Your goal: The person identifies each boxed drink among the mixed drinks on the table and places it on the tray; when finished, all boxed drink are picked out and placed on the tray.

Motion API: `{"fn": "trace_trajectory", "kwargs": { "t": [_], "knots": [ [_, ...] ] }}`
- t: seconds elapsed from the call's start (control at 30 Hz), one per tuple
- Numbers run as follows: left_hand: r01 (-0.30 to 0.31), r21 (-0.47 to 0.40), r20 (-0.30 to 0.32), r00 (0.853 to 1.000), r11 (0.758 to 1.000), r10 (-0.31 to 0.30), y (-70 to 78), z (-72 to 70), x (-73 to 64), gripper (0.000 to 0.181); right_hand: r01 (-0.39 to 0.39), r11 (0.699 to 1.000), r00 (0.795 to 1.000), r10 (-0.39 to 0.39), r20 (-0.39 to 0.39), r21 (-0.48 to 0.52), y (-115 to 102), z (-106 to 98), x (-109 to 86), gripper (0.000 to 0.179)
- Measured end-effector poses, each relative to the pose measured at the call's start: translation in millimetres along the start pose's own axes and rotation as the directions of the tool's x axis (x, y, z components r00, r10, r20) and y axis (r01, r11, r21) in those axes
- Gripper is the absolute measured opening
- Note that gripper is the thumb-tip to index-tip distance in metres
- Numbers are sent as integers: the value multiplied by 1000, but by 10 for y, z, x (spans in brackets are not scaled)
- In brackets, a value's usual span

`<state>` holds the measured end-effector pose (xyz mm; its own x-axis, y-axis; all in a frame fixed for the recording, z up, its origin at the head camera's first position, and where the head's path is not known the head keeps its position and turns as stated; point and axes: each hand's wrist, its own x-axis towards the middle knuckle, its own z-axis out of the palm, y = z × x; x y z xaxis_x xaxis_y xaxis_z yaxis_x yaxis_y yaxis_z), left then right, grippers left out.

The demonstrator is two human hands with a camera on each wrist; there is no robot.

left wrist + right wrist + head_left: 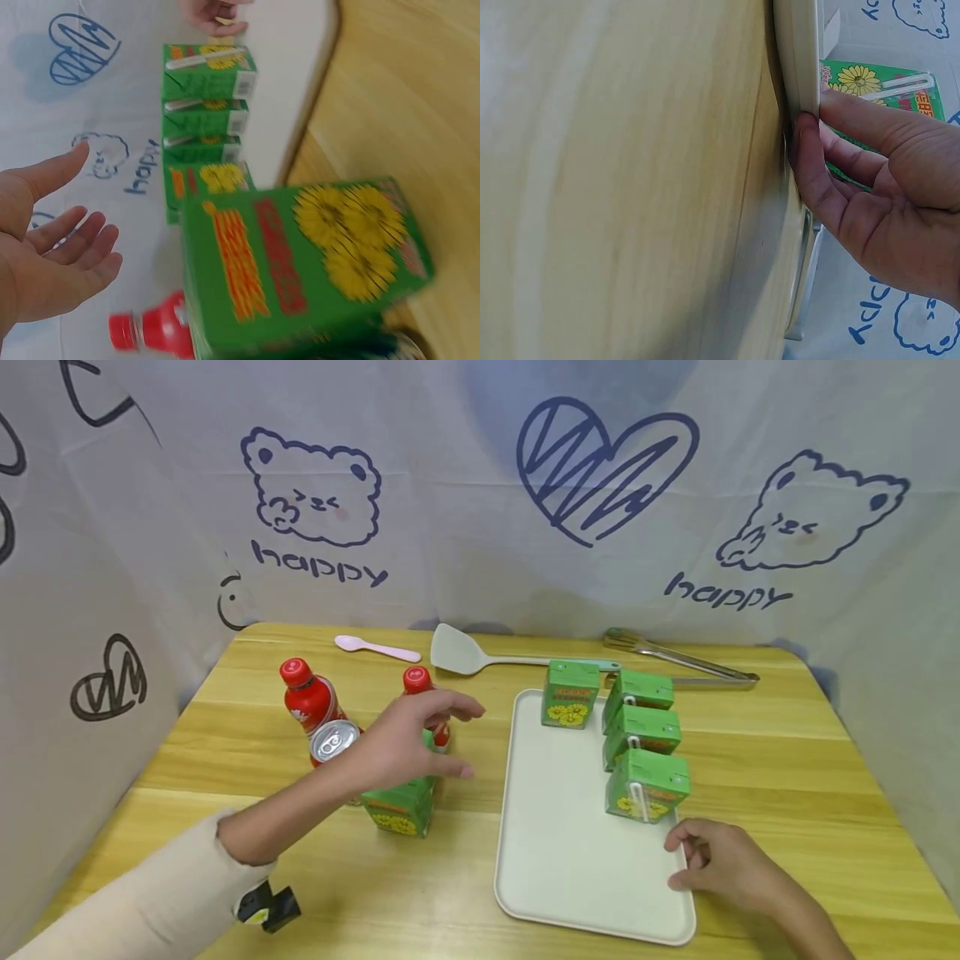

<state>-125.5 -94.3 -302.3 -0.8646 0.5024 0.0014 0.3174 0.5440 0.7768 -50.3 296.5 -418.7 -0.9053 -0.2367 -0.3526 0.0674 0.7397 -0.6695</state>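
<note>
My left hand [401,739] hovers over a green juice box [401,806] with yellow flowers, left of the tray. Thumb and fingers are spread apart and hold nothing; in the left wrist view that hand [56,240] shows a gap to the box [300,262]. On the right, my right hand [723,864] pinches the right rim of a cream tray [570,860] between thumb and fingers, and the right wrist view shows this grip on the tray's edge [799,60]. Several green juice boxes stand on the tray, three in a row along its right side [648,785] and one at the back left [570,693].
A red bottle [311,697] and a silver-topped can [335,742] stand at the left. Another red bottle [417,680] is partly hidden behind my left hand. Along the back lie a pink spoon [378,649], a spatula [461,652] and metal tongs [697,660], before a fabric wall.
</note>
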Motion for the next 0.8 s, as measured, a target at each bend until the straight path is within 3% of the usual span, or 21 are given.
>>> {"fn": "trace_trajectory", "kwargs": {
  "t": [0.2,0.4,0.57,0.8],
  "knots": [
    [54,33,-1,999,998,-54,-177,-142,-255,60,-6,1000,1000,6,-4,-12,-7,2,-2,35],
    [32,48,-21,999,998,-31,-314,-211,-445,55,-9,1000,1000,9,-4,-24,-13,4,7,35],
    [11,117,-49,999,993,-5,-396,-224,-530,48,-8,1000,1000,8,-4,-21,-13,3,6,35],
    [44,161,-48,998,986,-37,-455,-152,-581,46,2,1000,1000,-2,-4,-20,-11,4,8,35]
  ]
}}
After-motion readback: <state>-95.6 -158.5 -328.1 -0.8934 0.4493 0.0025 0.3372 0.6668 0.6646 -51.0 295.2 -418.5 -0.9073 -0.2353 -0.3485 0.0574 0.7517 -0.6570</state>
